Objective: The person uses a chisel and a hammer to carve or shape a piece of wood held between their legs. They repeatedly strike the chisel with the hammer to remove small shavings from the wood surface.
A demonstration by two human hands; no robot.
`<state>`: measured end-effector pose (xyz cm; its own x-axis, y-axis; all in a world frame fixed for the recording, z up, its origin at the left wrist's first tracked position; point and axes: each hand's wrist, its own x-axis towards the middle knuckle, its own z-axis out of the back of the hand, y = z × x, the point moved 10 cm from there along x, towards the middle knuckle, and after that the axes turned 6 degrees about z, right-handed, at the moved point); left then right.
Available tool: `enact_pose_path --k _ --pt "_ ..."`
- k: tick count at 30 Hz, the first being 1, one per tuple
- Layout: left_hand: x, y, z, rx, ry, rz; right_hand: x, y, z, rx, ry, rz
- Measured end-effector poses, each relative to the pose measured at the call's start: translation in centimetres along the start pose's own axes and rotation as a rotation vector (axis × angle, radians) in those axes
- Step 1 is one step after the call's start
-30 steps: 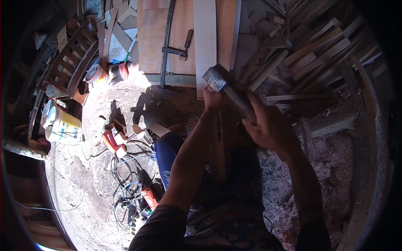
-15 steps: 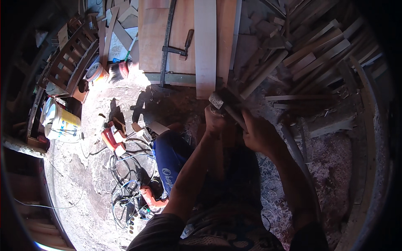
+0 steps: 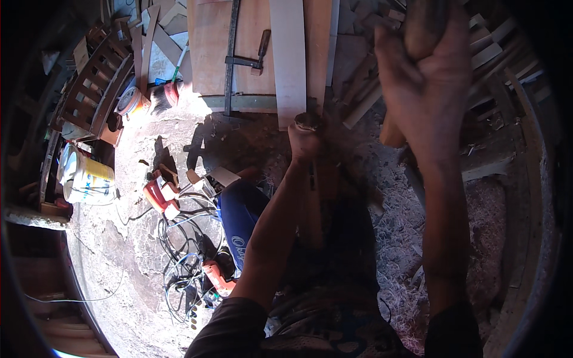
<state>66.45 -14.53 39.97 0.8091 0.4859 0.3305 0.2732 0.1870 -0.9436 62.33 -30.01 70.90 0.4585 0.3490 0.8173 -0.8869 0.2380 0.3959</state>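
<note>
My left hand [image 3: 303,143] is closed around an upright chisel, whose worn round handle top [image 3: 307,122] shows above the fist. Its blade is mostly hidden by the hand. Below the fist, a length of wood [image 3: 309,224] with a dark slot in it lies between my legs. Raised high at the upper right, my right hand [image 3: 427,98] grips a hammer by its wooden handle [image 3: 425,33]. The hammer's head is outside the picture, and this hand looks large and slightly blurred.
Ahead are wooden boards [image 3: 289,65] and a bar clamp [image 3: 230,65]. Scrap wood is piled at the right [image 3: 486,53]. On the left floor lie tangled cables [image 3: 179,268], an orange power tool [image 3: 218,279], a red tool [image 3: 156,194] and a pale bucket [image 3: 89,176]. Shavings [image 3: 394,262] cover the right floor.
My right hand has swung the hammer up and to the right, away from the chisel top. My left hand stays around the chisel; the view has shifted slightly.
</note>
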Motion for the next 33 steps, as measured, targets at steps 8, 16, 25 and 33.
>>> enact_pose_path --k 8,16,25,33 --pt "-5.9 -5.3 -0.1 -0.068 -0.046 -0.250 -18.5 -5.2 -6.7 -0.205 0.882 -0.367" --pt "1.4 3.4 0.4 -0.148 0.038 0.154 -1.1 1.2 0.1 -0.065 0.278 -0.081" --pt "-3.1 -0.6 -1.6 -0.319 0.152 0.046 -18.2 -6.8 -8.8 -0.269 0.831 -0.185" --pt "-1.5 3.8 -1.6 -0.393 0.227 0.101 -16.0 -4.1 -5.5 -0.151 0.768 -0.295"
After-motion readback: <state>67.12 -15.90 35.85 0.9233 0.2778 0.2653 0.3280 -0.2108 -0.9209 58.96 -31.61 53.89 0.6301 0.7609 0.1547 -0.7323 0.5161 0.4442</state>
